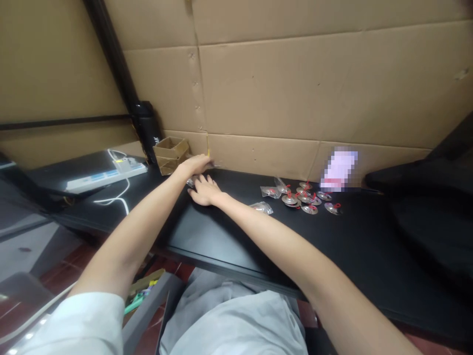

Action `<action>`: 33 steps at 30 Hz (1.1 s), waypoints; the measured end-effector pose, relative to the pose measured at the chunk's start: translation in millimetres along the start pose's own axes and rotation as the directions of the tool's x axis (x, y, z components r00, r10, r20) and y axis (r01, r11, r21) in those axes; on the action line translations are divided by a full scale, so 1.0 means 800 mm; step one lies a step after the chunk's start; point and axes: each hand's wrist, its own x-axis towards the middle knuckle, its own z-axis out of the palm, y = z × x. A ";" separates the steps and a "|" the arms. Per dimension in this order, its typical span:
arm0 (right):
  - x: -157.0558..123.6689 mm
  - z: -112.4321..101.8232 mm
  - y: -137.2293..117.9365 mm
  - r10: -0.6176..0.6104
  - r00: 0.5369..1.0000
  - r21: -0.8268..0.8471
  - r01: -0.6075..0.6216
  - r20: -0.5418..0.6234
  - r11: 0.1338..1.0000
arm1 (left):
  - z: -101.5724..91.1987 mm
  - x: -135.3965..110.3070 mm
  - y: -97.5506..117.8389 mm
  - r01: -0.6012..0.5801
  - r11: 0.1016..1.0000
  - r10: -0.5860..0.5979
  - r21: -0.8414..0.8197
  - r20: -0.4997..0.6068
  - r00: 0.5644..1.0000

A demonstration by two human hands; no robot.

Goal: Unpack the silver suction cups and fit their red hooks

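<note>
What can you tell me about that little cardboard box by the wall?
The small cardboard box is plain brown board, open at the top, with what looks like a second open compartment at its front. It sits on the black tabletop against the cardboard-lined wall, beside a black bottle. The left hand is just to its right; any contact cannot be told.

The head camera looks forward, down onto the left hand point(195, 165) and right hand point(206, 191).
</note>
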 end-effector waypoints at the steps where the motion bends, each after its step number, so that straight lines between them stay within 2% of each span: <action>1: 0.013 0.004 -0.003 -0.015 1.000 0.005 0.015 0.000 1.000 | -0.002 -0.003 -0.001 0.008 1.000 -0.008 0.000 0.015 1.000; 3: 0.024 0.005 -0.005 -0.046 0.999 -0.039 0.046 0.020 0.998 | -0.006 -0.009 -0.001 0.019 1.000 -0.020 0.004 0.039 0.999; 5: 0.013 -0.001 -0.002 -0.083 0.995 -0.111 0.088 0.046 0.990 | -0.006 -0.015 0.001 0.032 0.999 -0.032 0.005 0.042 0.999; 9: -0.049 -0.033 0.025 -0.141 0.986 -0.267 0.160 0.089 0.950 | 0.008 -0.025 0.007 0.070 0.997 -0.071 -0.042 -0.029 0.997; 13: -0.116 -0.074 0.075 -0.052 0.993 -0.352 0.088 0.110 0.932 | 0.029 -0.030 0.015 0.000 0.977 -0.003 -0.214 -0.015 1.000; 16: -0.147 -0.098 0.114 0.013 0.993 -0.321 0.025 0.115 0.947 | 0.041 -0.031 0.020 0.021 0.945 -0.021 -0.327 0.004 1.000; 19: -0.170 -0.110 0.149 0.040 0.996 -0.237 -0.021 0.074 0.971 | 0.044 -0.030 0.022 0.060 0.918 -0.090 -0.391 -0.059 0.994; 22: -0.194 -0.113 0.177 0.049 0.997 -0.250 -0.061 -0.054 0.966 | 0.037 -0.027 0.031 0.007 0.914 -0.084 -0.405 -0.174 0.981; 24: -0.213 -0.111 0.192 0.051 0.990 -0.280 -0.088 -0.135 0.956 | 0.025 -0.023 0.050 -0.042 0.919 -0.077 -0.393 -0.281 0.957; 26: -0.230 -0.105 0.203 0.052 0.985 -0.284 -0.099 -0.167 0.954 | 0.010 -0.018 0.084 -0.080 0.921 -0.067 -0.380 -0.359 0.931; 27: -0.237 -0.101 0.208 0.051 0.983 -0.280 -0.101 -0.178 0.955 | 0.003 -0.016 0.106 -0.114 0.917 -0.030 -0.382 -0.353 0.935; 29: -0.247 -0.093 0.215 0.046 0.978 -0.264 -0.099 -0.202 0.959 | -0.007 -0.013 0.155 -0.185 0.896 0.081 -0.403 -0.259 0.962; 31: -0.252 -0.088 0.219 0.042 0.969 -0.229 -0.100 -0.243 0.968 | -0.009 -0.015 0.198 -0.262 0.872 0.208 -0.413 -0.170 0.963; 33: -0.252 -0.086 0.221 0.040 0.958 -0.171 -0.092 -0.284 0.981 | -0.004 -0.020 0.224 -0.280 0.865 0.251 -0.416 -0.124 0.960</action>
